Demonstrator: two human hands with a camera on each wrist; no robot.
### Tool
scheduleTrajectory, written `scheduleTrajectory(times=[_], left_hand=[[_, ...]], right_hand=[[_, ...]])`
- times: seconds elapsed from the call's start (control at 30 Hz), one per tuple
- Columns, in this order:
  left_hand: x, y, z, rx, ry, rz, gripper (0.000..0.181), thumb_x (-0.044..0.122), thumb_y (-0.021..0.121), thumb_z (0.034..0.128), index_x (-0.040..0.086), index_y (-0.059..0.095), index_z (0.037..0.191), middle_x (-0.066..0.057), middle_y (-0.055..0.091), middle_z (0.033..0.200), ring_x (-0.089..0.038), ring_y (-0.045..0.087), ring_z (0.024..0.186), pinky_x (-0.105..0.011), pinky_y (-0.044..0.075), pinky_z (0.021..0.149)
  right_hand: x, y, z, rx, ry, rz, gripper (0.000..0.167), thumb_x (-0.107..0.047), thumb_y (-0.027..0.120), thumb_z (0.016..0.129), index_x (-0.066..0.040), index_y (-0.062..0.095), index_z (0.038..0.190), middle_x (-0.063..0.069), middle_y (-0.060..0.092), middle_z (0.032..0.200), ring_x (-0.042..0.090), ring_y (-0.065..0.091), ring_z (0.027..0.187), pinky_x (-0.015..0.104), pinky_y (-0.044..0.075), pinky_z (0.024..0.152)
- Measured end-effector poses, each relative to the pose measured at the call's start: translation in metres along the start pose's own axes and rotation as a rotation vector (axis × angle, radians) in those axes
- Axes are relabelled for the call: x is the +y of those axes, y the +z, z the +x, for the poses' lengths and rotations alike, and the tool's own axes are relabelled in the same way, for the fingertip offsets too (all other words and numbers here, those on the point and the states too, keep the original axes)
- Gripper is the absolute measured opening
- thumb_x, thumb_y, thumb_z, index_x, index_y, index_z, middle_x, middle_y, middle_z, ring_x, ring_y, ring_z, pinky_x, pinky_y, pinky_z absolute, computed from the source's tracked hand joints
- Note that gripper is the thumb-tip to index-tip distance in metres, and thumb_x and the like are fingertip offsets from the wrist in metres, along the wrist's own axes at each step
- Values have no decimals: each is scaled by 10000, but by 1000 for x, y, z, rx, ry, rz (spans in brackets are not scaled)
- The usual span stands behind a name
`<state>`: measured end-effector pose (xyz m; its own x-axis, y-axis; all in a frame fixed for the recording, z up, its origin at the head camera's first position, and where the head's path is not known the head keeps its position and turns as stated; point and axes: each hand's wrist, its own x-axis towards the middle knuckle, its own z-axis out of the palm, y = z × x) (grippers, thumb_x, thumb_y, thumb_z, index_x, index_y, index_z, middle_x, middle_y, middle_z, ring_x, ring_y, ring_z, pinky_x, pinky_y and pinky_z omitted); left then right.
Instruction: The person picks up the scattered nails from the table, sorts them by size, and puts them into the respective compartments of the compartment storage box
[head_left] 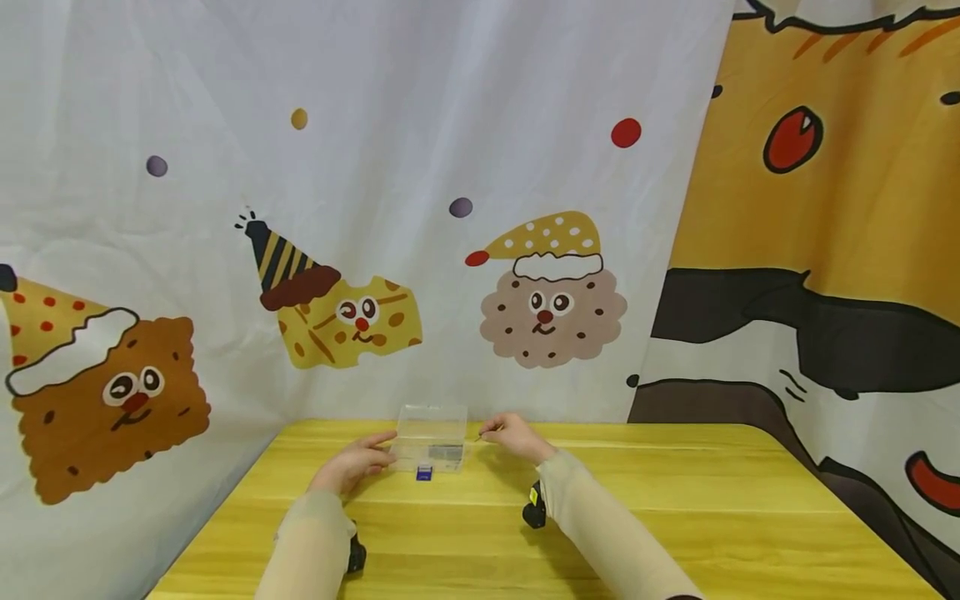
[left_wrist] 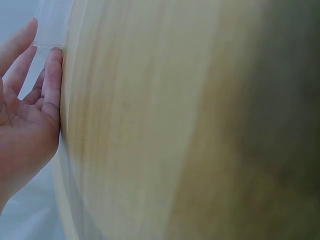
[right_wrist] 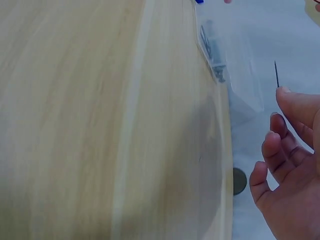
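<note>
A clear plastic box stands near the table's back edge with its lid raised and a blue clasp at its front. Thin dark metal nails lie in its right part. At the box's left end is my left hand, its fingers fairly straight and touching the side; the left wrist view shows the box corner by these fingertips. To the right of the box, my right hand pinches a thin pointed nail between thumb and index finger, with the other fingers loosely curled.
The yellow wood-grain table extends in front and to both sides. Directly behind its back edge hangs a white cloth with cartoon prints. Black wrist cameras are strapped below both hands.
</note>
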<state>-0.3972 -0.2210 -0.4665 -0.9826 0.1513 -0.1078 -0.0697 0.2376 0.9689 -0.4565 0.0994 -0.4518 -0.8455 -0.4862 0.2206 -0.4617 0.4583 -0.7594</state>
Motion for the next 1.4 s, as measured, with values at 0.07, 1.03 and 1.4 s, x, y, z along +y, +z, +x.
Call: scheduleTrajectory(times=[0.07,1.03,1.4], left_hand=[[1,0,1,3,2,-6,603,16,618,920,-24,374,1469,-285,363,1458,-267,538,1105,-463,412,989],[5,0,-5,-17,24,-2,612,15,608,926,-38,346,1477,-296,340,1468,-256,555,1090,-468,411,989],[3,-1,-3,-35,32,4,627,25,615,927,-53,327,1478,-304,375,1437,-275,536,1128,-432,433,971]], right_hand=[[-4,2,2,-1,-8,0,181,-67,614,941,66,703,1026,91,678,983,225,607,929,398,505,817],[-21,34,15,30,-15,-71,147,-38,602,933,29,721,988,84,667,1004,185,573,890,346,487,756],[-19,47,16,67,6,-94,94,-29,650,894,-1,735,921,36,656,876,132,538,757,303,478,668]])
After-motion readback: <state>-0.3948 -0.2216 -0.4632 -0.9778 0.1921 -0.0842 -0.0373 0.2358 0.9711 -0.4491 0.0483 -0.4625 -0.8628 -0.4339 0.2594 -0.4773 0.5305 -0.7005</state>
